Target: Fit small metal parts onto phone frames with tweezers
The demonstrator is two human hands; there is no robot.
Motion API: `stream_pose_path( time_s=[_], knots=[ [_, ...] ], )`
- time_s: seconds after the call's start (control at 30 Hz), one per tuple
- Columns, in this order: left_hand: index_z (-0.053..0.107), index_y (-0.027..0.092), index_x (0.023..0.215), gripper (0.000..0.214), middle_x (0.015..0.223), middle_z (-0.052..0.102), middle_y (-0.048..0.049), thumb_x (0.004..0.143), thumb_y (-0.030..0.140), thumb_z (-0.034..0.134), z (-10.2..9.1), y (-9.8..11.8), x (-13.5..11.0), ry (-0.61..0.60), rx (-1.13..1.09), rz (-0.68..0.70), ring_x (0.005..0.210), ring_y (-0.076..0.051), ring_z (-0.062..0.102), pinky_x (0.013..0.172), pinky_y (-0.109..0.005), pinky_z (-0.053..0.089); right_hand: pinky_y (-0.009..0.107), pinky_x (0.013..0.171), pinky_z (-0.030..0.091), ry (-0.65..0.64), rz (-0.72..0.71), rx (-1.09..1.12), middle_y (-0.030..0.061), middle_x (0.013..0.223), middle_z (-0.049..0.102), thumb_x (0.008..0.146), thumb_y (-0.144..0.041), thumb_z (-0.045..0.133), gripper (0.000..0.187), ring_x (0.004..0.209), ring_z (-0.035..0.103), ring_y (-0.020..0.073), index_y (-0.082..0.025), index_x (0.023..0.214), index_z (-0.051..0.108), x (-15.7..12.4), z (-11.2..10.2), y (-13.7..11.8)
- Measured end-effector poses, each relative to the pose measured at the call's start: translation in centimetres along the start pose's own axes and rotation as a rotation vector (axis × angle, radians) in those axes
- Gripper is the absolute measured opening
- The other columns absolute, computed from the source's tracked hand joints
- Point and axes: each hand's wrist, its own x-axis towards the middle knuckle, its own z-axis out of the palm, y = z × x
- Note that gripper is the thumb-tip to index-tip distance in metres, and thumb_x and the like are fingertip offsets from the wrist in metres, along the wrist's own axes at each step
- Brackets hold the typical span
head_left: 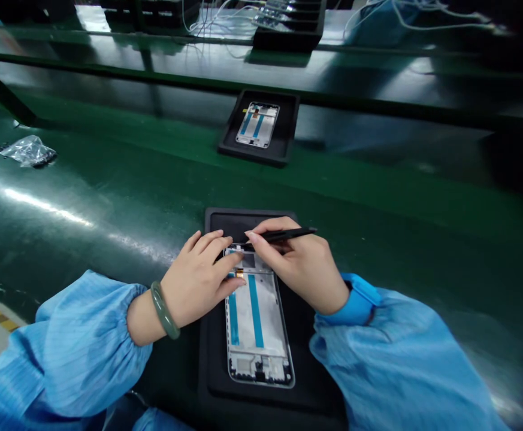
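- Blue sleeves (76,353) of thin, faintly striped fabric fill the bottom corners, gathered at elastic cuffs. A smooth grey-green bangle (165,311) circles the left wrist.
- Just below the right hand's pinch, a phone frame (256,323) lies flat and lengthwise in a matte black tray (301,371). It is a rounded rectangle with a pale inner face, two blue strips running down it and a metal rim.
- The right hand (304,269) pinches a thin black tool (283,234) between thumb and forefinger. The tool lies nearly level, its rear end sticking out to the right past the knuckles and its tip pointing left over the frame's top edge. The wrist is bent inwards, with the heel of the hand over the tray.
- The left hand (196,281) faces that pinch from the left, palm down, with fingers straight and close together. The fingertips rest on the frame's upper left corner, beside a small orange tab (239,273), and close around nothing.
- The glossy green bench surface (400,227) spreads out on all sides of the grip and shows streaks of reflected light.
- Well beyond the grip, a second black tray (283,134) holds another frame (257,124) with the same blue strips.
- Far left of the grip, a crumpled clear plastic bag (28,149) lies beside scattered small dark parts.
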Motion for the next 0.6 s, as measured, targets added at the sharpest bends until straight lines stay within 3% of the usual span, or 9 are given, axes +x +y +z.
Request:
stream_pose_path(
  time_s=[0.2, 0.37, 0.5, 0.6],
  knots=[
    [0.050, 0.017, 0.124, 0.049, 0.134, 0.046, -0.0135, 0.085, 0.046, 0.056, -0.4, 0.4, -0.1, -0.065, 0.003, -0.019, 0.131, -0.030, 0.032, 0.106, -0.054, 0.030, 0.017, 0.056, 0.052, 0.033, 0.018, 0.043, -0.0021, 0.080, 0.064, 0.083, -0.017, 0.063, 0.006, 0.063, 0.063, 0.0100, -0.020, 0.087, 0.059, 0.1, 0.6, 0.0],
    [0.048, 0.021, 0.125, 0.049, 0.136, 0.045, -0.0116, 0.084, 0.044, 0.059, -0.7, 0.3, -0.2, -0.111, 0.018, -0.041, 0.133, -0.028, 0.031, 0.106, -0.055, 0.028, 0.021, 0.058, 0.055, 0.064, 0.094, 0.142, -0.0012, 0.080, 0.064, 0.083, -0.021, 0.063, 0.004, 0.067, 0.065, 0.0127, -0.020, 0.085, 0.060, 0.0, 0.4, 0.1],
    [0.048, 0.017, 0.122, 0.053, 0.135, 0.044, -0.0154, 0.080, 0.043, 0.064, -1.1, 1.3, 0.2, -0.029, 0.056, -0.054, 0.133, -0.033, 0.029, 0.105, -0.059, 0.026, 0.028, 0.062, 0.058, 0.299, 0.206, 0.238, 0.0010, 0.080, 0.066, 0.083, -0.025, 0.064, 0.007, 0.069, 0.068, 0.0167, -0.020, 0.085, 0.061, -0.1, -2.2, -1.2],
    [0.058, 0.013, 0.102, 0.041, 0.113, 0.057, -0.0147, 0.083, 0.049, 0.058, -1.1, 3.5, 2.0, 0.006, 0.073, 0.024, 0.113, -0.032, 0.049, 0.093, -0.051, 0.041, 0.032, 0.063, 0.060, 0.507, 0.219, 0.197, 0.0038, 0.080, 0.068, 0.081, -0.026, 0.066, 0.010, 0.068, 0.069, 0.0189, -0.018, 0.083, 0.061, -0.5, -5.1, -2.8]
  ],
)
